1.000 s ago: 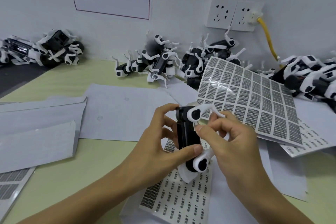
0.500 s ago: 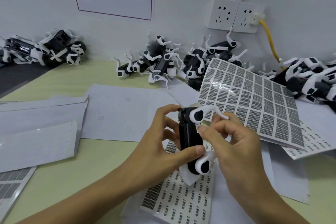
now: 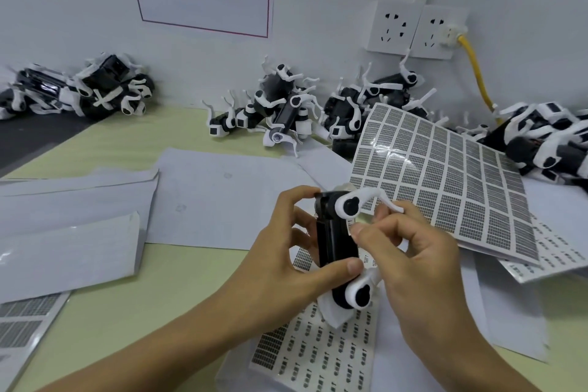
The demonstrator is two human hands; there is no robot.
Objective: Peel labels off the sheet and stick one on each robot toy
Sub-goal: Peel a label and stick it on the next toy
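The robot toy [image 3: 334, 242] stands upright between my hands above the table [image 3: 127, 305], over a label sheet [image 3: 318, 356]. My left hand [image 3: 286, 261] grips its black body, thumb across the front; my right hand [image 3: 410, 254] pinches at its side by the white leg [image 3: 375, 197].

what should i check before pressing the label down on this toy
1. Toy held firm: left hand grips the robot toy by its black body, thumb across the front. Ok.
2. Label ready: right hand has its fingertips at the body; the label itself is too small to see. Cannot tell.
3. Label straight on the body. Cannot tell.
4. White legs out of the way of the spot. Ok.
5. Label sheet within reach, beneath the hands. Ok.
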